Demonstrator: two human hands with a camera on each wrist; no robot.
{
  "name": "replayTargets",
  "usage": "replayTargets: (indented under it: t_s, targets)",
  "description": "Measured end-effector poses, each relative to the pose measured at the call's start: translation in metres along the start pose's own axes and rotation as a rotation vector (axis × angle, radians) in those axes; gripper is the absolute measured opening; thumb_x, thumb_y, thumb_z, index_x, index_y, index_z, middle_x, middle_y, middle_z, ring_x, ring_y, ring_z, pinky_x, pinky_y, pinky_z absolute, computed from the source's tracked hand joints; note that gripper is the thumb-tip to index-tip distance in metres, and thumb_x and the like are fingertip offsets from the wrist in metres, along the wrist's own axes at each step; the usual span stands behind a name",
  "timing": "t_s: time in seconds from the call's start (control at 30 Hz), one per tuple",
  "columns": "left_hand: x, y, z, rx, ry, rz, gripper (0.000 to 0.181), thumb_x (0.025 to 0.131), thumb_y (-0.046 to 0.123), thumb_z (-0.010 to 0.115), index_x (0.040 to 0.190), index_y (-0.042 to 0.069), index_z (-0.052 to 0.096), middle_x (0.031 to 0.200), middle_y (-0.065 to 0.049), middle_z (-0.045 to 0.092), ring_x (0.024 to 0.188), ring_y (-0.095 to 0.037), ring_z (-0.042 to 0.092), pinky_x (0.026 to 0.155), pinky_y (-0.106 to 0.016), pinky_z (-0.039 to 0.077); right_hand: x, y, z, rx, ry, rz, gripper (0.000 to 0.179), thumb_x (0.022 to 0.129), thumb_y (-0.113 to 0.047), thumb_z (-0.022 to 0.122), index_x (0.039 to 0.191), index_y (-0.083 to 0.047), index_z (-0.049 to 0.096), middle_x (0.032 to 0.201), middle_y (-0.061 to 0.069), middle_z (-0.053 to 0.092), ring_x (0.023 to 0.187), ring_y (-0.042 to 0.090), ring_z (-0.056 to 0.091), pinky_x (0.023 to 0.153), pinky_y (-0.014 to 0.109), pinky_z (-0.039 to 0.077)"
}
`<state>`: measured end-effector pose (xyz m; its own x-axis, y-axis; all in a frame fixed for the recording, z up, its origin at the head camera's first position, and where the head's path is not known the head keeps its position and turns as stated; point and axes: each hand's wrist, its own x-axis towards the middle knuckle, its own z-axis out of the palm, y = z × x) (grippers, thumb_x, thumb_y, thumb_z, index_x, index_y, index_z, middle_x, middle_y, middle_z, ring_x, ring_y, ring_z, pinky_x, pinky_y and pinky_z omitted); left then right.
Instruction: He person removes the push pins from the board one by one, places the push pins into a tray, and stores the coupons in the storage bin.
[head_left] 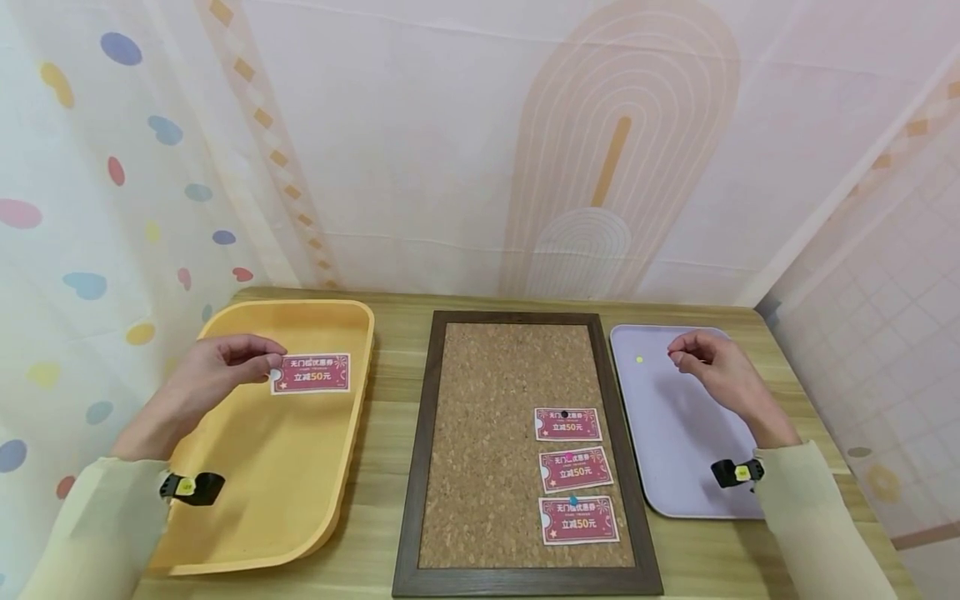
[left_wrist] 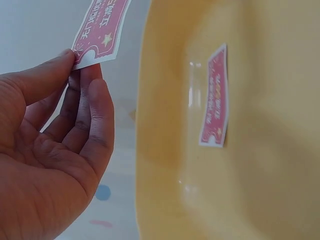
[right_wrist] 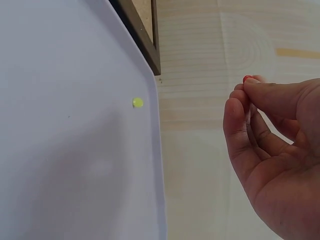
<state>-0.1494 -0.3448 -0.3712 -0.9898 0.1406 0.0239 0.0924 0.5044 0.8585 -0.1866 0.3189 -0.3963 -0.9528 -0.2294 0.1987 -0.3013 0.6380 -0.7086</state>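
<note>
My left hand (head_left: 232,367) pinches a pink-and-white paper coupon (head_left: 311,373) by its left end, between thumb and fingers, over the yellow tray (head_left: 262,467). In the left wrist view, a second coupon (left_wrist: 216,100) lies in that tray. On the right, my right hand (head_left: 716,371) is above the lilac tray (head_left: 660,450), pinching a small red pushpin (right_wrist: 247,78), mostly covered by the fingertips. A yellow pushpin (right_wrist: 137,102) lies in the lilac tray. Between the trays is a cork board (head_left: 495,433) with three coupons pinned low on its right side.
A black pin (head_left: 565,414), a pink pin (head_left: 568,457) and a blue pin (head_left: 573,501) sit on the board's coupons. The board has a raised dark frame (head_left: 416,467). All stands on a wood-grain table (head_left: 386,433), with a patterned curtain (head_left: 420,167) behind.
</note>
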Motion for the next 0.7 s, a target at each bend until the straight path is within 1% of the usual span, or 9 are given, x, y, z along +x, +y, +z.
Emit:
replayTargets:
  t_s: [0.23, 0.37, 0.47, 0.57, 0.7]
  targets:
    - [0.000, -0.011, -0.002, 0.035, -0.052, -0.049, 0.026, 0.105, 0.010, 0.061, 0.118, -0.013, 0.063, 0.095, 0.008, 0.073, 0.086, -0.006, 0.070, 0.079, -0.018, 0.056, 0.005, 0.006, 0.005, 0.003, -0.014, -0.021, 0.008, 0.098, 0.004, 0.065, 0.105, 0.008, 0.068, 0.091, 0.015, 0.069, 0.075, 0.003, 0.055, 0.065, 0.017, 0.046]
    - [0.002, -0.020, -0.001, 0.024, -0.069, -0.068, 0.026, 0.104, 0.005, 0.061, 0.119, -0.016, 0.062, 0.095, 0.007, 0.072, 0.086, -0.005, 0.069, 0.079, -0.020, 0.057, 0.007, 0.009, 0.006, 0.008, -0.033, -0.027, 0.008, 0.098, 0.005, 0.066, 0.104, 0.008, 0.069, 0.093, 0.018, 0.069, 0.076, 0.004, 0.055, 0.065, 0.017, 0.047]
    - [0.004, -0.026, 0.000, 0.032, -0.081, -0.086, 0.026, 0.104, 0.004, 0.060, 0.120, -0.016, 0.062, 0.097, 0.003, 0.072, 0.086, -0.004, 0.068, 0.079, -0.022, 0.058, 0.008, 0.009, 0.007, 0.015, -0.048, -0.029, 0.008, 0.097, 0.005, 0.067, 0.105, 0.008, 0.069, 0.094, 0.019, 0.070, 0.076, 0.005, 0.055, 0.066, 0.017, 0.047]
    - [0.005, -0.031, 0.000, 0.048, -0.103, -0.111, 0.027, 0.104, 0.005, 0.060, 0.122, -0.016, 0.062, 0.101, -0.004, 0.073, 0.087, -0.004, 0.069, 0.079, -0.024, 0.058, 0.008, 0.009, 0.008, 0.012, -0.057, -0.032, 0.008, 0.097, 0.004, 0.068, 0.104, 0.007, 0.070, 0.095, 0.019, 0.071, 0.076, 0.006, 0.055, 0.066, 0.018, 0.047]
    - [0.006, -0.039, 0.001, 0.034, -0.126, -0.124, 0.028, 0.104, 0.003, 0.058, 0.123, -0.017, 0.061, 0.106, -0.011, 0.072, 0.089, -0.005, 0.070, 0.081, -0.027, 0.059, 0.009, 0.011, 0.008, -0.001, -0.068, -0.035, 0.007, 0.096, 0.004, 0.069, 0.102, 0.005, 0.071, 0.094, 0.018, 0.072, 0.076, 0.008, 0.056, 0.066, 0.019, 0.047]
